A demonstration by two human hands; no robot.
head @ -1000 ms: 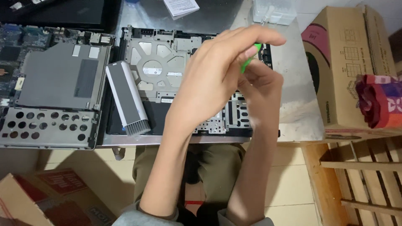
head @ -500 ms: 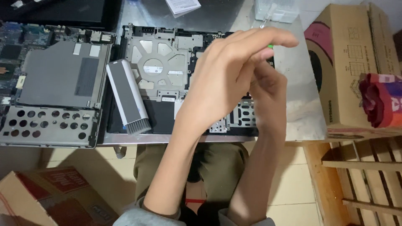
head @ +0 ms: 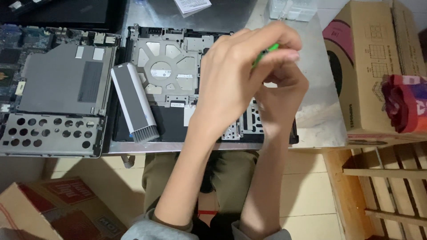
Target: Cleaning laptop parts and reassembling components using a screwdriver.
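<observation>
Where my two hands meet over the right part of the opened laptop base (head: 178, 80), I see a slim bright-green tool (head: 266, 52), of which only a short stretch shows between the fingers; it looks like a glossy plastic handle, tilted up toward the far right, and its tip is hidden, so I cannot tell what kind of tool it is. My left hand (head: 235, 80) lies across the top with its fingers curled over the green handle, closed around it. My right hand (head: 282, 95) sits just beneath and to the right, loosely fisted and touching the left; whether it grips the tool's lower end I cannot tell. Below them the laptop base shows a grey metal plate with a round cutout in its far half and a black panel in its near half, with perforated metal peeking out beside my wrists. A long silver-grey battery (head: 133, 102) lies slanted on the left edge of that base. Farther left rests a second stripped chassis (head: 58, 98) with a grey drive cover and a plate of round holes. Everything rests on a metal table (head: 320, 111). At right stands a cardboard box (head: 373, 66) with a red cloth (head: 407, 104) beside it, over a wooden crate (head: 387, 186).
</observation>
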